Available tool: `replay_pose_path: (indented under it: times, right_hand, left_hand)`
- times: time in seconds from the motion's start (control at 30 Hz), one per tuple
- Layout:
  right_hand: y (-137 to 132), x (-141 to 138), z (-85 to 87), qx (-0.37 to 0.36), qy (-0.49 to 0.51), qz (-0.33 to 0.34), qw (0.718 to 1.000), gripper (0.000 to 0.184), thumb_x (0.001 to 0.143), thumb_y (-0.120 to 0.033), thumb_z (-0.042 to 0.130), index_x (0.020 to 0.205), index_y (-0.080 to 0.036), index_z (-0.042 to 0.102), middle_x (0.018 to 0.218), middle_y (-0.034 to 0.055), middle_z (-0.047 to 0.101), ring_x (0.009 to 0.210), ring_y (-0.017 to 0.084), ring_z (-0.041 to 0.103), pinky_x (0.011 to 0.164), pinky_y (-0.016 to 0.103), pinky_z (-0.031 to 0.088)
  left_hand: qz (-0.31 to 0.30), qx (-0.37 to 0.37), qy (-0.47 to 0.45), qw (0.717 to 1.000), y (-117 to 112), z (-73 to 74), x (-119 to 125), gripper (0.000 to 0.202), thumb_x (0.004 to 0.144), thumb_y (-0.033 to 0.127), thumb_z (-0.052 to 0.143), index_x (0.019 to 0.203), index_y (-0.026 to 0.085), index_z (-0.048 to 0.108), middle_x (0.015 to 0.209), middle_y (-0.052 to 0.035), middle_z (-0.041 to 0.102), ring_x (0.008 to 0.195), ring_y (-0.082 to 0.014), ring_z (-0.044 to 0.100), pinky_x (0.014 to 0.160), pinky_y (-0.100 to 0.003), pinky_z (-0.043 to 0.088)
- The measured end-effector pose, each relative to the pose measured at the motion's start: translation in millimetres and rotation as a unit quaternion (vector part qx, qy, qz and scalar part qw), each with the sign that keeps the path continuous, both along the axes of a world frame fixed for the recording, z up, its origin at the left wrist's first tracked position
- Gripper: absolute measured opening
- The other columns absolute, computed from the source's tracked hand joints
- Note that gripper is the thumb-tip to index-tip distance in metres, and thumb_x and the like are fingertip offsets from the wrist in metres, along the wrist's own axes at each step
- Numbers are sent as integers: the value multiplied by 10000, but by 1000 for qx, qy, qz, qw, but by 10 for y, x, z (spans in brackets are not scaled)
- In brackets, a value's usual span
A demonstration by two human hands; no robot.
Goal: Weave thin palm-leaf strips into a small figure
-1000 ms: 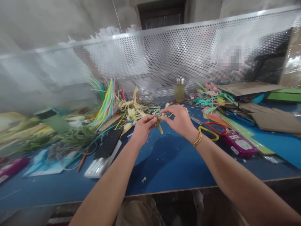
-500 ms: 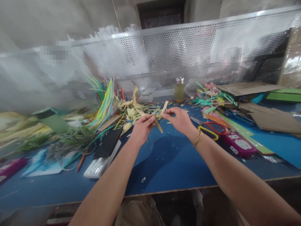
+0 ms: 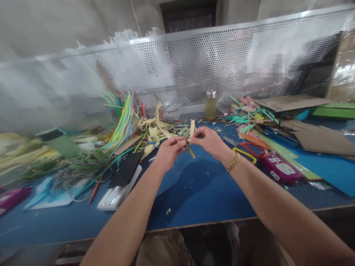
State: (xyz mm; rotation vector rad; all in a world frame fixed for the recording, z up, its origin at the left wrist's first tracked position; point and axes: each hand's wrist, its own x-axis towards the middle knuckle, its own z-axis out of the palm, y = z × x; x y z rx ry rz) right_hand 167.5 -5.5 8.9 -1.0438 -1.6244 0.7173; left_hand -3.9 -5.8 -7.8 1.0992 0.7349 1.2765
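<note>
My left hand (image 3: pixel 171 150) and my right hand (image 3: pixel 208 141) meet above the middle of the blue table, fingertips nearly touching. Both pinch a pale, flat plant-like strip (image 3: pixel 192 128); one end of it stands up between the hands. A darker greenish end (image 3: pixel 190 150) hangs below the fingertips. Its middle is hidden by my fingers, and whether it is one strip or two I cannot tell. Just behind my left hand lies a heap of dry, yellowish husk-like strips (image 3: pixel 155 132).
Scissors with red and yellow handles (image 3: pixel 253 150) lie right of my right wrist, beside a purple case (image 3: pixel 283 168). A black phone (image 3: pixel 126 170) is left of my left forearm. A lidded bottle (image 3: pixel 210 105) stands by the perforated metal screen (image 3: pixel 191 70). Colourful stems (image 3: pixel 122 120) rise at left.
My hands have drawn closer together on the strip. Its upper end now stands more upright, and less of its middle shows between the fingers.
</note>
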Motion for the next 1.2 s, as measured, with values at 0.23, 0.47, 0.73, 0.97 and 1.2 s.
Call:
replay_pose_path:
  times: [0.23,0.47,0.73,0.97,1.2]
  right_hand:
    - [-38,-11,11,29,-38,18,999,243,718,-359,685,725,-186,514,730,-11,564,689,122,522,650,265,424]
    - [-34,-10,-22,-12,-32,141,989,415,669,-393,755,993,-181,605,857,16,637,760,138,573,691,276,464]
    - [-72,-101,-63,-39,75,173,981,253,703,-321,723,884,-177,622,766,-12,607,686,106,541,643,251,437]
    - [-98,-145,-29,-45,157,141,977,208,712,-323,699,791,-199,551,635,-60,490,555,74,410,515,224,322]
    - [-32,-144,-70,-49,241,97,964,211,686,-325,725,721,-206,555,612,-54,486,570,80,375,536,236,307]
  left_hand:
    - [-7,-13,24,1000,10,9,-8,269,573,206,853,793,142,713,775,-8,688,657,-65,604,647,-179,501]
    - [2,-8,49,999,37,-5,-46,288,552,265,861,671,149,625,656,20,613,562,-67,551,550,-196,480]
    - [-11,-30,119,992,38,21,-105,365,575,360,840,630,148,548,580,33,510,438,-21,371,379,-135,236]
    - [5,-15,112,994,62,100,-179,384,558,373,847,632,149,544,573,43,466,436,-22,342,381,-150,189]
    - [41,-3,113,993,118,100,-246,372,574,369,839,620,147,544,575,46,470,450,-28,364,402,-158,214]
